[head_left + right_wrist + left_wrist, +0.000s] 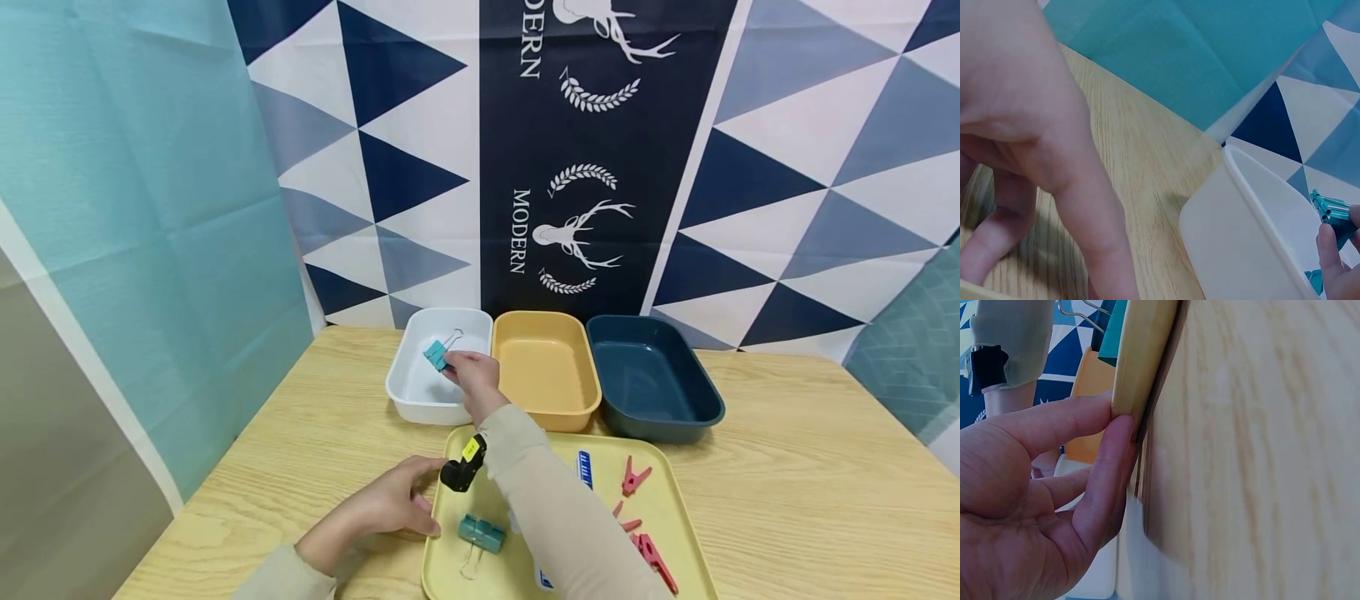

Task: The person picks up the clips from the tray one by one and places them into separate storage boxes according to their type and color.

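Over the white bin (406,398), my right hand (476,377) pinches a teal binder clip (435,355) with wire handles. The right wrist view shows the right fingers (1330,250) around that clip (1335,214), and another teal piece (1315,281) below it at the bin. My left hand (393,500) grips the left edge of the yellow tray (450,575); up close, its thumb and fingers (1113,469) hold the rim (1141,356). On the tray, near that hand, lies a larger green-teal binder clip (482,533).
A yellow bin (543,367) and a dark blue bin (645,375) stand right of the white one. Several red clothespins (634,476) lie on the tray's right side. Blue-and-white items (585,469) are partly hidden under the right forearm. A patterned cloth hangs behind.
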A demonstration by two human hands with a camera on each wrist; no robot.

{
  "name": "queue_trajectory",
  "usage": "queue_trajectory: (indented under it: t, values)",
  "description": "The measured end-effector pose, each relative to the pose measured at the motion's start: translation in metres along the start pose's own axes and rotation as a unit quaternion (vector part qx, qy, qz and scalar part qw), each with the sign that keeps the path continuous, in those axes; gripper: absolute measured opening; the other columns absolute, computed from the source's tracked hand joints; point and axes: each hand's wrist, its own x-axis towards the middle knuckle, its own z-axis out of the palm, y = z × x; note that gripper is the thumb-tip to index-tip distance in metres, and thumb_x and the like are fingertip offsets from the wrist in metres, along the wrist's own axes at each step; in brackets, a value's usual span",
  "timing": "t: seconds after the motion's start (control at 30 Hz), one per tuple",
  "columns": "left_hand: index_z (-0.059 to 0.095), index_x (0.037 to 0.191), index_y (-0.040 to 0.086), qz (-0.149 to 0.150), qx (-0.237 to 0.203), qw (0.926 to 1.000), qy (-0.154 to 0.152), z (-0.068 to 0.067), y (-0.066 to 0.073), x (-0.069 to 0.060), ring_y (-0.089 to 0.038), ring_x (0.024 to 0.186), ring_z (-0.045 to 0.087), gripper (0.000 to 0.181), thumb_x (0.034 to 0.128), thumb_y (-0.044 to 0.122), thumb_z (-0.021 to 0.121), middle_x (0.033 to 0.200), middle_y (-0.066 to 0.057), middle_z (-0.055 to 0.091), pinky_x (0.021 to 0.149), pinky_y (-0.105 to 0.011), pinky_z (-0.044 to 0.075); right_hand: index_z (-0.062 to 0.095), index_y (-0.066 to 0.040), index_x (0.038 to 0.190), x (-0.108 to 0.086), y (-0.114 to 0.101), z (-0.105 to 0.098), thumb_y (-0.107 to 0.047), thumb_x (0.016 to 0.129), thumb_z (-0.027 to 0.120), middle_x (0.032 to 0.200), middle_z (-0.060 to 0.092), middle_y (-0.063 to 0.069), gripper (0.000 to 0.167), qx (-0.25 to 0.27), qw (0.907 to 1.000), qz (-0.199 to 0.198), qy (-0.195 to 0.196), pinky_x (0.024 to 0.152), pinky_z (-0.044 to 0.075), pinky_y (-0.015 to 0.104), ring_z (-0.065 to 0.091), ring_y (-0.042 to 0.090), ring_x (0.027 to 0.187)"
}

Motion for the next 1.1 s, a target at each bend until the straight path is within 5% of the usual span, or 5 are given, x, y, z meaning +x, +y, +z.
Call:
queue_trajectory:
  t: [0.5, 0.7, 0.93, 1.1]
  values:
    - [0.040, 0.136, -0.005, 0.004, -0.002, 1.0000, 0.004, 0.002, 0.001, 0.000, -0.018, 0.076, 0.057, 0.084, 0.0608, -0.008, 0.078, 0.128, -0.021, 0.042, 0.064, -0.026, 0.053, 0.049, 0.000, 0.131, 0.004, -0.003, -0.006, -0.009, 0.094, 0.053, 0.130, 0.048, 0.020, 0.039, -0.005, 0.9965, 0.021, -0.081, 0.084, 0.052, 0.026, 0.055, 0.027, 0.108]
    - [0.038, 0.137, -0.005, 0.001, -0.003, 1.0000, 0.000, 0.003, 0.001, 0.000, -0.018, 0.077, 0.056, 0.085, 0.0617, -0.007, 0.078, 0.128, -0.021, 0.041, 0.064, -0.026, 0.053, 0.047, -0.001, 0.130, 0.001, -0.009, -0.019, -0.023, 0.095, 0.053, 0.122, 0.054, 0.020, 0.042, 0.009, 0.9940, 0.025, -0.106, 0.082, 0.054, 0.029, 0.055, 0.032, 0.111]
    - [0.038, 0.137, -0.006, 0.003, -0.008, 1.0000, -0.002, 0.001, 0.001, -0.002, -0.019, 0.077, 0.056, 0.084, 0.0625, -0.007, 0.078, 0.129, -0.022, 0.040, 0.062, -0.025, 0.052, 0.050, 0.002, 0.125, -0.012, -0.010, -0.034, -0.021, 0.094, 0.050, 0.101, 0.059, 0.016, 0.039, -0.004, 0.9888, -0.008, -0.149, 0.078, 0.056, 0.034, 0.061, 0.022, 0.083]
    - [0.038, 0.136, -0.007, 0.005, -0.009, 0.9999, -0.007, 0.001, 0.003, -0.002, -0.019, 0.078, 0.056, 0.084, 0.0628, -0.007, 0.078, 0.129, -0.022, 0.040, 0.063, -0.026, 0.052, 0.049, 0.004, 0.125, -0.023, -0.014, -0.043, -0.022, 0.093, 0.052, 0.097, 0.059, 0.014, 0.041, -0.028, 0.9838, -0.014, -0.177, 0.079, 0.056, 0.034, 0.061, 0.020, 0.081]
